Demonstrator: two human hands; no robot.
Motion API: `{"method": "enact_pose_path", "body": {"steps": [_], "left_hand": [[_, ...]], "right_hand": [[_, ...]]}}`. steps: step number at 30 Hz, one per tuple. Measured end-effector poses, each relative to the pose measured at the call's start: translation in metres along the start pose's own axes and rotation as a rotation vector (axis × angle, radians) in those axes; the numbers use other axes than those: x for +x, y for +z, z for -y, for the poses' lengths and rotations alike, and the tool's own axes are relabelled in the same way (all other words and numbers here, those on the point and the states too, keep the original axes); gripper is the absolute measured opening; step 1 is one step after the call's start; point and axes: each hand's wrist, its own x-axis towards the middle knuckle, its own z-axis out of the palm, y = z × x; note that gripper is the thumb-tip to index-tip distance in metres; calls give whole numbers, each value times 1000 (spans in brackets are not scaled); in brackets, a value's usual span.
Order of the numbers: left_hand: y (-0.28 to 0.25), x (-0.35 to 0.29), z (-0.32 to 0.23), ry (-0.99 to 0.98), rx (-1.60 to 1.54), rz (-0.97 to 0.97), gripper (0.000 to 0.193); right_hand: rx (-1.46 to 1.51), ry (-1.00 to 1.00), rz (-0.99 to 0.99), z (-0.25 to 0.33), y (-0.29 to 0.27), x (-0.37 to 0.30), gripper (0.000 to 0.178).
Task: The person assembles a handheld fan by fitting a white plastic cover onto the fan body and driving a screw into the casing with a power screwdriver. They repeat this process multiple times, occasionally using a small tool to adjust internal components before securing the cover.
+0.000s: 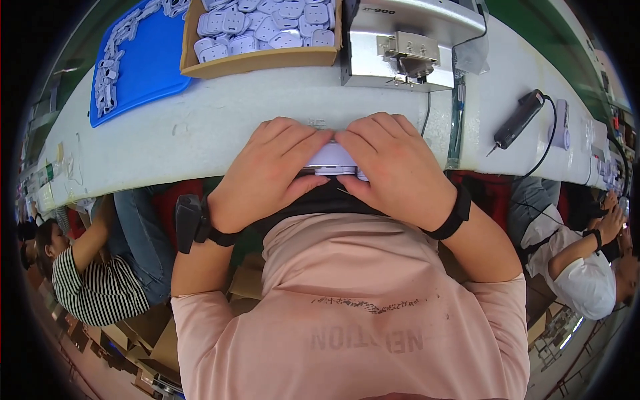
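Note:
A small pale lavender plastic housing (331, 157) is held between both my hands at the near edge of the white worktable. My left hand (273, 163) grips its left end, thumb below and fingers curled over the top. On the other end my right hand (389, 160) does the same, and the two index fingertips almost meet above the part. Layered pale edges show along its near side; its ends and far side are hidden under my fingers.
A cardboard box (260, 65) of white plastic covers (267, 27) stands beyond my hands. Left of it lies a blue tray (150, 63) with small white parts (107, 83). A metal machine (400, 57) stands back right, an electric screwdriver (521, 120) farther right. Seated people flank me.

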Motion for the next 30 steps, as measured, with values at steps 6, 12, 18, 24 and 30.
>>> {"method": "enact_pose_path", "body": {"steps": [6,12,18,24,30], "left_hand": [[2,2,4,29,-5,2,56],[5,3,6,33,-14,-35,56],[7,0,3,46,41,-60,57],[19,-4,5,111,130,-134,60],[11,-7,9,32,-32,-138,58]], "right_hand": [[-124,-9,-28,3,8,2,50],[-79,-26,-14,-4,3,6,48],[-125,-53,-42,-2,8,2,47],[-220,-84,-14,-5,12,5,46],[-83,-85,2,-3,1,9,47]]}}
